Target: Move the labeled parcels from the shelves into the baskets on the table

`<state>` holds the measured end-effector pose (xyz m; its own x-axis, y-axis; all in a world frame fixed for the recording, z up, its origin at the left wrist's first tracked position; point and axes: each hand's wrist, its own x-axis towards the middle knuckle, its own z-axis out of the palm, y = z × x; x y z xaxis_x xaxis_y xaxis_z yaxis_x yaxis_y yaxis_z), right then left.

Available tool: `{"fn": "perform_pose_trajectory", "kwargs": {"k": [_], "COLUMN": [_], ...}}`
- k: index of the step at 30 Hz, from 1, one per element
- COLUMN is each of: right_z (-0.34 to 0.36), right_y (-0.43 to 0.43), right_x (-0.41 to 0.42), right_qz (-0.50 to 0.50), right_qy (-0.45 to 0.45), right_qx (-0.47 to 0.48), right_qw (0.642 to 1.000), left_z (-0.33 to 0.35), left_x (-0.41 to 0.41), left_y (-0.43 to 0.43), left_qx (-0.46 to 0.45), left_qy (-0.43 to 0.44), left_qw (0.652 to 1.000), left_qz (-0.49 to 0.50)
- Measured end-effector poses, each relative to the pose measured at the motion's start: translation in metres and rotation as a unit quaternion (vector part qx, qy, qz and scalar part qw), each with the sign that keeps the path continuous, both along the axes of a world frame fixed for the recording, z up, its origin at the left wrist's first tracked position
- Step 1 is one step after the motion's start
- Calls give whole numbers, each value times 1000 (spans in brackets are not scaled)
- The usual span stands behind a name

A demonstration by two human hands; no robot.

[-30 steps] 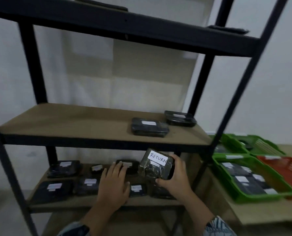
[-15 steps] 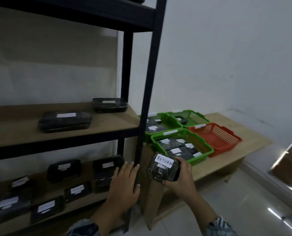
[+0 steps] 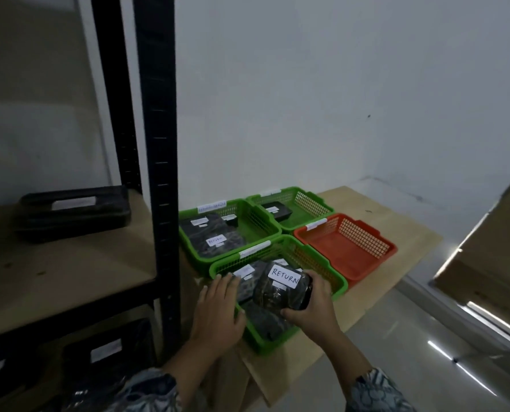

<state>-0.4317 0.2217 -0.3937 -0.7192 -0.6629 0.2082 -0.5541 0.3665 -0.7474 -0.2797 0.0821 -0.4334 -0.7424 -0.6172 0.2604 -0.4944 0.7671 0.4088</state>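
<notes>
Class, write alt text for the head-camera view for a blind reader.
The right hand holds a black parcel labelled RETURN over the nearest green basket on the table; the open left hand is at its rim. Black shelves stand alongside.

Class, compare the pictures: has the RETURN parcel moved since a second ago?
Yes: the RETURN parcel, in the right hand, went rightward past the shelf post to above the near green basket.

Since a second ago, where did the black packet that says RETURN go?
The right hand carried the black plastic-wrapped parcel labelled RETURN rightwards, from the dark metal shelf to over the near green plastic basket. The left hand left the lower shelf and now lies open at that basket's left rim. The right hand's grip stayed; the orange plastic basket stays empty.
</notes>
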Motion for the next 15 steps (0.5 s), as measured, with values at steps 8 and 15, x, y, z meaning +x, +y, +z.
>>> {"fn": "perform_pose_trajectory", "kwargs": {"k": [8, 15], "right_z": [-5, -12], "right_y": [-83, -152], "right_x": [-78, -155], "right_qz": [38, 111], "right_qy": [-24, -29], "right_qx": [5, 22], "right_qw": [999, 993], "left_z": [-10, -26], "left_x": [-60, -110], "left_y": [-62, -105], "left_qx": [25, 33], "left_qy": [-27, -33], "left_qw": [999, 992], "left_qz": [35, 116]}}
